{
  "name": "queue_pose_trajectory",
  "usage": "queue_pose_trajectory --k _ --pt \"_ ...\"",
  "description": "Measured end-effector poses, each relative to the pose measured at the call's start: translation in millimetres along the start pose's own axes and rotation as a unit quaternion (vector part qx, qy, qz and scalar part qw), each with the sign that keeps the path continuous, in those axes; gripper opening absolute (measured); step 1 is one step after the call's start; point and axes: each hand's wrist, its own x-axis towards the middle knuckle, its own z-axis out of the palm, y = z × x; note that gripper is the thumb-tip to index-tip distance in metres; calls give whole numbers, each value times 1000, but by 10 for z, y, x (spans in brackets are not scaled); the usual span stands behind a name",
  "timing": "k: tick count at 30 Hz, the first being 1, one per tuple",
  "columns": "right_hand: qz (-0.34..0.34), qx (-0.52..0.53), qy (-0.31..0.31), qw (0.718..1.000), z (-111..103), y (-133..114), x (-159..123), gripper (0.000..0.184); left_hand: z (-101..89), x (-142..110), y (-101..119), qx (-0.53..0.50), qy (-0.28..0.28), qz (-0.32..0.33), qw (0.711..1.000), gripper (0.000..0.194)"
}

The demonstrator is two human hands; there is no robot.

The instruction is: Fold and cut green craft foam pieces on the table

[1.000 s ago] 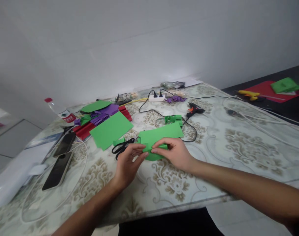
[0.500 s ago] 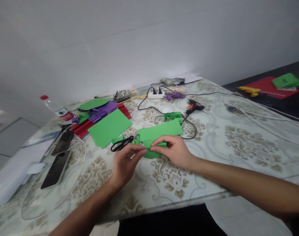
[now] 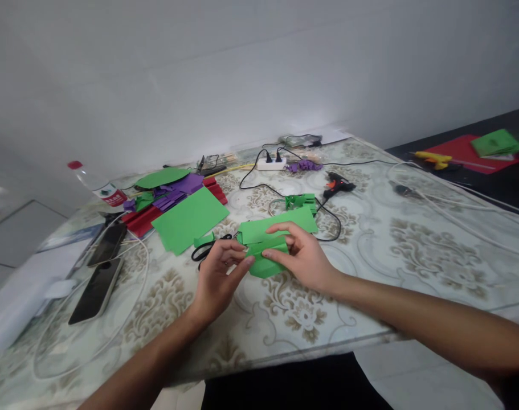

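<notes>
A folded piece of green paper [image 3: 265, 266] is held between my two hands above the table's front part. My left hand [image 3: 220, 270] pinches its left end between thumb and fingers. On the right side, my right hand [image 3: 299, 250] grips it with the thumb on the near face and the index finger raised over the top. Just behind lies a flat green strip [image 3: 293, 219], partly hidden by my right hand. Black-handled scissors [image 3: 203, 250] rest beside my left hand, partly covered by it.
Green sheets [image 3: 191, 219], purple paper [image 3: 180, 191] and red paper [image 3: 143, 219] lie at left, near a bottle [image 3: 107, 191] and phones [image 3: 97, 290]. Behind are a black glue gun [image 3: 338, 185] with its cord, cut green pieces [image 3: 301, 202] and a power strip [image 3: 272, 164].
The right index finger has lifted and spread from the thumb. The green piece has tipped up, showing more of its folded upper edge. Both hands stay in nearly the same place.
</notes>
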Motion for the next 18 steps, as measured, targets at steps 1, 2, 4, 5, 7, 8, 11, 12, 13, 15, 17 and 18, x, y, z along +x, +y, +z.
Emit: queue_pose_trajectory --k 1,2,4,5,7,8,11,12,13,15,17,18 --pt "4 9 -1 1000 1 5 0 44 -1 0 -4 -2 -1 1 1000 24" --pt "6 16 -3 1000 3 9 0 44 -4 -1 -9 -2 -3 2 1000 23" --pt "11 30 -5 999 7 11 0 45 -12 -1 -20 0 -18 0 1000 24" --pt "13 36 -8 999 10 10 -1 45 -17 -2 -27 3 -31 -5 1000 25" --pt "17 49 -15 999 16 4 -2 45 -27 -4 -44 16 -63 -17 998 23" --pt "18 55 -19 998 19 0 -3 45 -31 -6 -54 27 -77 -24 996 20" --pt "20 72 -31 997 22 -14 -6 44 -38 -13 -81 67 -106 -25 992 18" --pt "21 73 -32 997 21 -18 -6 44 -38 -16 -86 70 -111 -25 991 19" --pt "22 71 -31 997 19 -22 -5 44 -38 -18 -88 71 -112 -23 991 20" --pt "25 56 -25 998 14 -29 0 44 -35 -19 -77 68 -106 -21 992 22" --pt "32 38 -18 999 8 -37 13 42 -29 -16 -54 63 -97 -24 993 25" --pt "38 38 -18 998 6 -42 22 40 -25 -13 -41 58 -92 -29 994 26"
